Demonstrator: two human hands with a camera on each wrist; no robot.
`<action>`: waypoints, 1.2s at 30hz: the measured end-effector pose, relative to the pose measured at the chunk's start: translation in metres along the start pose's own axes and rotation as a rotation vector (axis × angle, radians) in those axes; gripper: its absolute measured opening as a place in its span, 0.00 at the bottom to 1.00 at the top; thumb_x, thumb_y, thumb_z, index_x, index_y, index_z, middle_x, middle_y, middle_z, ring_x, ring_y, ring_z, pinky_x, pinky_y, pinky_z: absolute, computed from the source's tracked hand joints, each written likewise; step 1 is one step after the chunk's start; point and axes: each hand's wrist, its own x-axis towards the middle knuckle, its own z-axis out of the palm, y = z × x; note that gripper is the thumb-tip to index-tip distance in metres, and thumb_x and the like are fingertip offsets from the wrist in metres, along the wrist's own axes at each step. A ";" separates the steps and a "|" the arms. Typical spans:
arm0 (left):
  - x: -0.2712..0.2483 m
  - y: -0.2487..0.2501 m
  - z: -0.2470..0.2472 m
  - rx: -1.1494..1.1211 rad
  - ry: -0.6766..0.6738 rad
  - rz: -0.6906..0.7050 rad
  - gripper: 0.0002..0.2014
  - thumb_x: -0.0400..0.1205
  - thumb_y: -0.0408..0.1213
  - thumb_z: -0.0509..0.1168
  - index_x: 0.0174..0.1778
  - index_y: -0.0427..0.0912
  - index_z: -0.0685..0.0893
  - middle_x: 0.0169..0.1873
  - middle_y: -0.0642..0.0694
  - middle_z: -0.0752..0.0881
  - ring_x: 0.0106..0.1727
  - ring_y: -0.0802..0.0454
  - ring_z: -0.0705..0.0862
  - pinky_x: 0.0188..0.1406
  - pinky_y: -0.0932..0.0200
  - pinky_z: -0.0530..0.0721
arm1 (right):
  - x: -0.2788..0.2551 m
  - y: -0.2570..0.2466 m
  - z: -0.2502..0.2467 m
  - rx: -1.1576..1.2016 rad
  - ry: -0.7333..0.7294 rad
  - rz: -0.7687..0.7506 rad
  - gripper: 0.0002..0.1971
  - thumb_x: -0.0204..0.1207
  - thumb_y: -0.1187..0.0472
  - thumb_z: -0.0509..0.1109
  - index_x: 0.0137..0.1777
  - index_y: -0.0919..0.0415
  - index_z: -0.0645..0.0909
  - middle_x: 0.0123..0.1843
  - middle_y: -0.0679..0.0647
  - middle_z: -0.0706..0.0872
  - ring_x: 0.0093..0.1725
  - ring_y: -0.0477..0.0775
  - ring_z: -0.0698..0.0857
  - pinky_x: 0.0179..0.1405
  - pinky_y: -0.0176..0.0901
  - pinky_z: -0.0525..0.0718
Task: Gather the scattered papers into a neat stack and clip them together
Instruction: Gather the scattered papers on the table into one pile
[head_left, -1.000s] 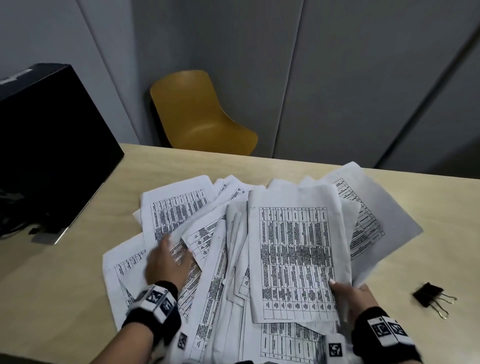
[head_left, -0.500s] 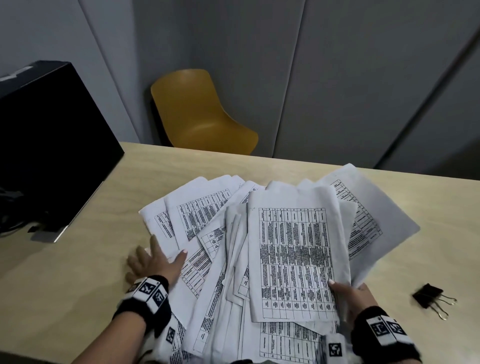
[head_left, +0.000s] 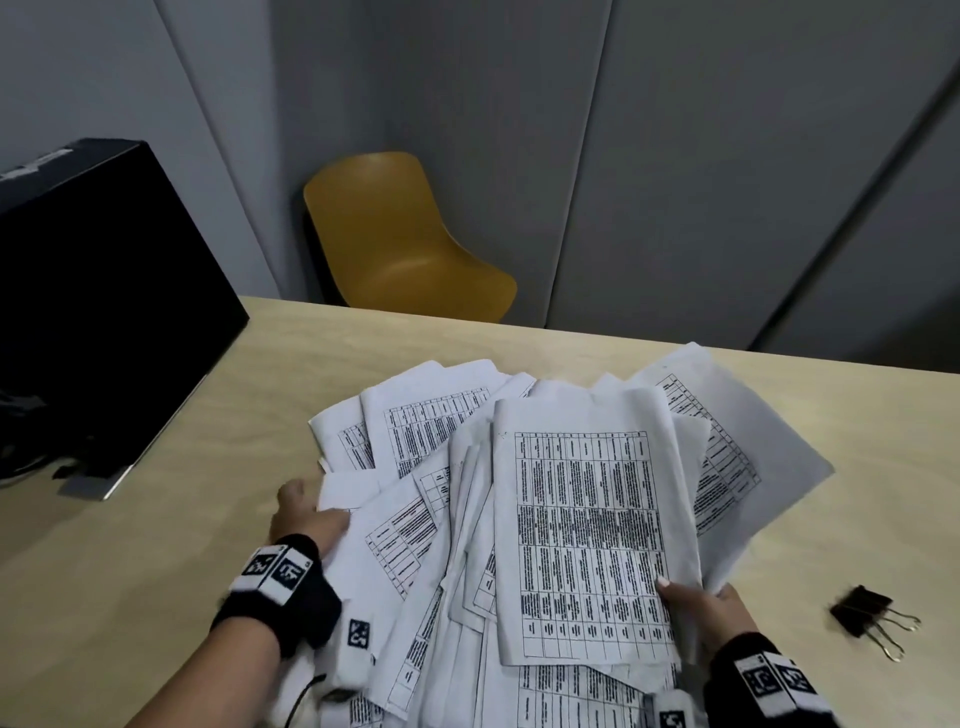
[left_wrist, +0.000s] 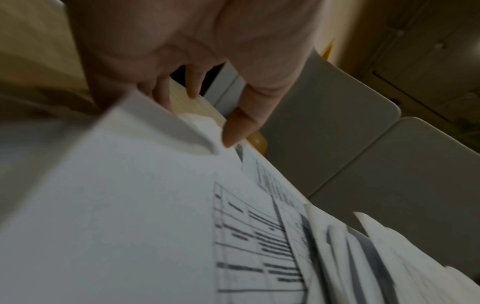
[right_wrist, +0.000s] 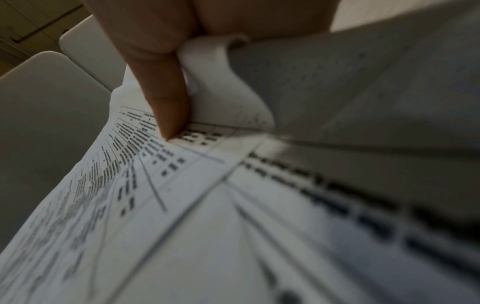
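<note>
A loose pile of printed papers (head_left: 587, 519) fans across the wooden table (head_left: 156, 561). My left hand (head_left: 306, 514) is at the pile's left edge. In the left wrist view its thumb (left_wrist: 241, 123) lies on a curled sheet of the papers (left_wrist: 130, 205), with the fingers beyond and beneath the edge. My right hand (head_left: 701, 605) grips the lower right of the raised top bundle; its thumb (right_wrist: 166, 92) presses on the papers (right_wrist: 182, 205) and its fingers are hidden underneath. A black binder clip (head_left: 860, 610) lies on the table right of my right hand, untouched.
A black monitor (head_left: 104, 291) stands at the table's left. A yellow chair (head_left: 400, 244) sits behind the far edge, against grey wall panels. Bare tabletop shows left of the pile and around the clip.
My left hand slid off the top of the left sheets to their outer edge and drew them in toward the pile. The right hand and its bundle have stayed put.
</note>
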 end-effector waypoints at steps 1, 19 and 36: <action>0.000 -0.006 -0.003 0.020 -0.005 0.006 0.31 0.69 0.23 0.66 0.71 0.40 0.72 0.68 0.38 0.80 0.69 0.39 0.78 0.70 0.50 0.73 | 0.001 0.001 0.001 0.008 -0.011 0.000 0.27 0.57 0.59 0.80 0.55 0.65 0.75 0.46 0.67 0.86 0.44 0.66 0.86 0.45 0.56 0.84; -0.016 0.038 0.036 0.250 -0.327 0.119 0.23 0.67 0.40 0.77 0.57 0.36 0.83 0.58 0.36 0.87 0.57 0.41 0.85 0.52 0.60 0.78 | -0.015 -0.010 0.000 -0.058 0.002 -0.081 0.15 0.62 0.67 0.78 0.46 0.73 0.80 0.39 0.75 0.87 0.43 0.77 0.87 0.46 0.73 0.83; -0.047 0.022 0.040 0.272 -0.281 0.277 0.14 0.77 0.34 0.67 0.57 0.34 0.80 0.42 0.38 0.80 0.43 0.44 0.78 0.41 0.60 0.72 | -0.025 -0.014 0.004 0.004 0.036 -0.175 0.11 0.70 0.70 0.73 0.48 0.71 0.74 0.37 0.66 0.83 0.37 0.62 0.82 0.33 0.45 0.77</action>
